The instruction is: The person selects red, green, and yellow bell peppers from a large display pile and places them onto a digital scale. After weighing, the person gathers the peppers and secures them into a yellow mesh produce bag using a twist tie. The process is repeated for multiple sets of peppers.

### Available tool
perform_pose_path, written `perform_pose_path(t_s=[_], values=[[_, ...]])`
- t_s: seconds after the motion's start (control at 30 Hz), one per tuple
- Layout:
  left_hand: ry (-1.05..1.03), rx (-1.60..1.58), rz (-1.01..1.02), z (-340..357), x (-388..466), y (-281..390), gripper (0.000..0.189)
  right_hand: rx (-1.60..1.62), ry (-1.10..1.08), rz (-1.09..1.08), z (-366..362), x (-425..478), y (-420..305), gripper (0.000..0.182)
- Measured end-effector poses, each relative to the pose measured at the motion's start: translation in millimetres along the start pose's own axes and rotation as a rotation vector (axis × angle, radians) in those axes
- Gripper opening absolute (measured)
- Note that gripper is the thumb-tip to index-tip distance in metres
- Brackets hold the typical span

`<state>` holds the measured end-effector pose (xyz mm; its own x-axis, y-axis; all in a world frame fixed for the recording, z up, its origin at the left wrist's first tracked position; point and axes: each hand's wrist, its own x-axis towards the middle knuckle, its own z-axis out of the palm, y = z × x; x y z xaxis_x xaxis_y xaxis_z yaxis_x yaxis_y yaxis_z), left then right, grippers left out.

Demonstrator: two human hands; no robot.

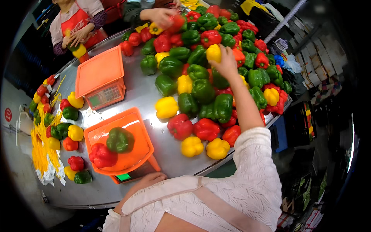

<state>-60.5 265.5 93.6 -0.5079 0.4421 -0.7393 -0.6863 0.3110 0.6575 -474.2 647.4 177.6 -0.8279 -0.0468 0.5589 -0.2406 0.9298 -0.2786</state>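
Observation:
My right hand [226, 60] reaches over the large heap of red, green and yellow bell peppers and grips a yellow bell pepper [214, 53]. Close to my body, my left hand [153, 177] lies at the table's near side beside the scale, partly hidden by my apron; its fingers are not clear enough to read. On the orange pan [130, 162] of the near scale sit a red bell pepper [103, 155] and a green bell pepper [119, 139], side by side.
A second orange scale [100, 71] stands farther back. Groups of mixed peppers [76, 132] and yellow net bags [39, 145] lie at the left. Across the metal table [162, 145], a co-worker's hand [159, 16] reaches into the heap; another person [79, 26] in a red apron holds peppers.

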Motion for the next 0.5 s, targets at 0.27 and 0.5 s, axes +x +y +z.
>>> perform_pose_path(t_s=[0.27,0.5], values=[[-0.042,0.128,0.151,-8.1,26.1,-32.8,0.036,0.492,-0.139,0.008,1.6,9.7,-18.1,0.077],[0.03,0.219,0.175,1.6,12.9,-10.4,0.04,1.116,-0.693,-0.307,-32.0,-69.0,-254.6,0.082]])
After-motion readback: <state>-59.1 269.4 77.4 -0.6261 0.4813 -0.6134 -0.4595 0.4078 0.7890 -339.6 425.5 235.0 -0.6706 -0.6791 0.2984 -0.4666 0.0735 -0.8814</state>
